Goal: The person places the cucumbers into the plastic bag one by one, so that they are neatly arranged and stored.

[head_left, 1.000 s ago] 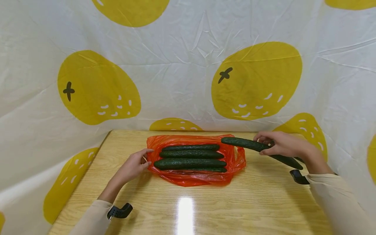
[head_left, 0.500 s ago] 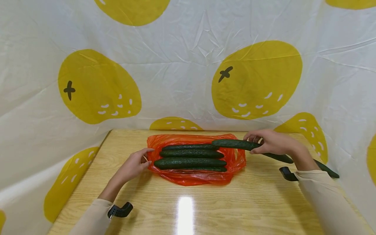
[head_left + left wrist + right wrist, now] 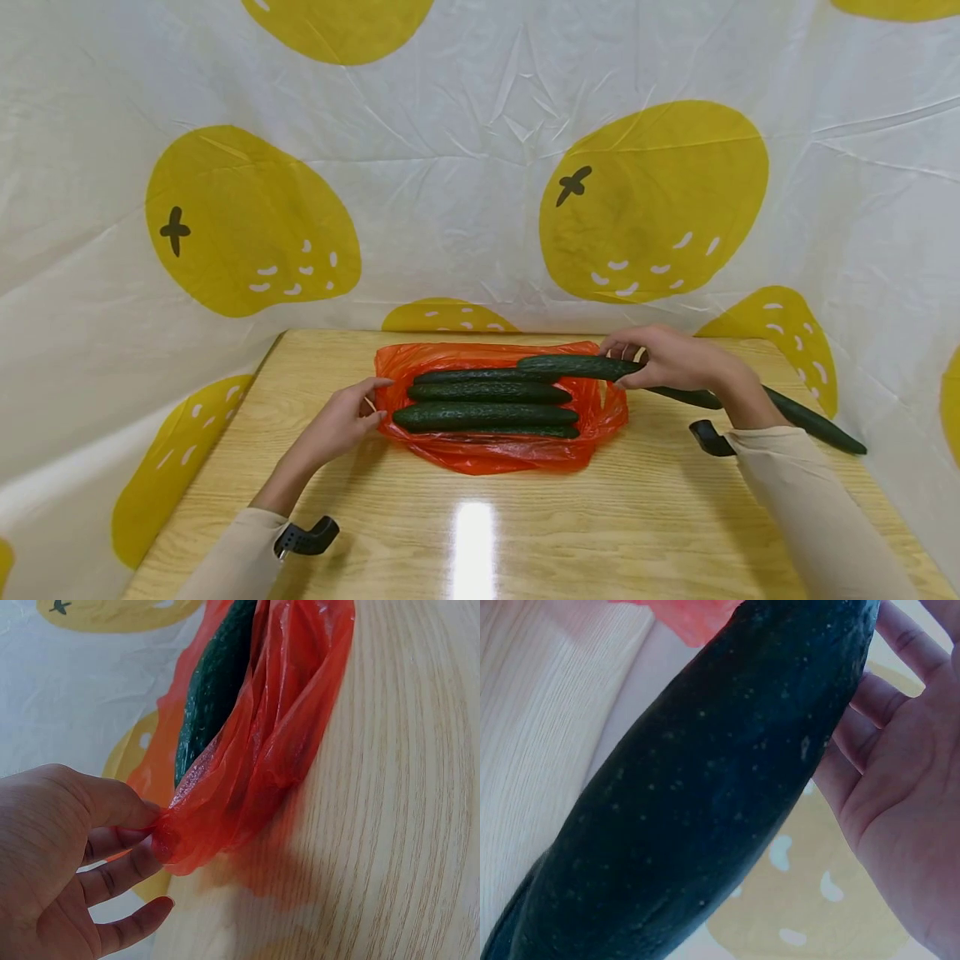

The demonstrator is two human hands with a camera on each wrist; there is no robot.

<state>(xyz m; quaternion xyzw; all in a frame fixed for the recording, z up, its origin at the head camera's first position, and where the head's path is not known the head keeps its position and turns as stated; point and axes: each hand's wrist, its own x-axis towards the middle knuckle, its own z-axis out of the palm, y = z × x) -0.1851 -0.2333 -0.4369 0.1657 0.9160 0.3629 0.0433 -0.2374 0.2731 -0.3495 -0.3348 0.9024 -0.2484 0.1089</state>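
In the head view my left hand (image 3: pixel 348 425) is at the left end of a red plastic bag (image 3: pixel 480 458). The left wrist view shows its thumb and forefinger pinching the bag's edge, other fingers spread. Inside the open bag several dark green cucumbers lie side by side; the thick front one (image 3: pixel 487 416) partly covers another. My right hand (image 3: pixel 667 358) grips a cucumber (image 3: pixel 566 366) around its middle. That cucumber's left end hangs over the bag's back right part, above the rearmost cucumber (image 3: pixel 472 377). In the right wrist view the held cucumber (image 3: pixel 705 765) fills much of the picture.
Another cucumber (image 3: pixel 821 423) lies on the wooden table (image 3: pixel 375 533) at the right, partly hidden behind my right wrist. A white cloth with yellow fruit prints (image 3: pixel 465 217) hangs behind the table and along its sides.
My right hand has moved left with the cucumber, bringing its end from the bag's right edge to over the bag. The cucumber at the right has come into fuller view. My left hand stays put.
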